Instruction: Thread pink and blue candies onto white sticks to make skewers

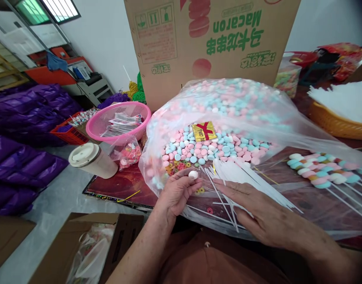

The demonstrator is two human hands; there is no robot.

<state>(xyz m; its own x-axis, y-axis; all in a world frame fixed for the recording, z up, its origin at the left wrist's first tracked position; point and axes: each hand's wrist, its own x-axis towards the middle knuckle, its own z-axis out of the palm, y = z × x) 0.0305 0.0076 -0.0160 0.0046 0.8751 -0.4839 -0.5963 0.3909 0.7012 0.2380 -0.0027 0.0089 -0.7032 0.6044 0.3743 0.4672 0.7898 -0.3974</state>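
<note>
My left hand (179, 189) pinches a small white marshmallow (193, 174) between thumb and fingers. Beside it, my right hand (254, 207) lies over a fanned pile of thin white sticks (242, 173), its fingers stretched out across them. Some loose sticks stick out below its fingertips. Behind both hands, pink, blue and white marshmallows (225, 150) spill from a big clear plastic bag (216, 98). Small coloured rings (181, 166) lie by my left hand. On the right rest several marshmallow skewers (322, 169), threaded in rows on white sticks.
A gold packet (203, 131) lies on the marshmallows. Left of the bag stand a pink basket (139, 108) with packed items and a lidded cup (93, 159). A large carton (175, 43) rises behind. An orange basket (340, 122) of white sticks is far right. An open box (59, 244) sits below.
</note>
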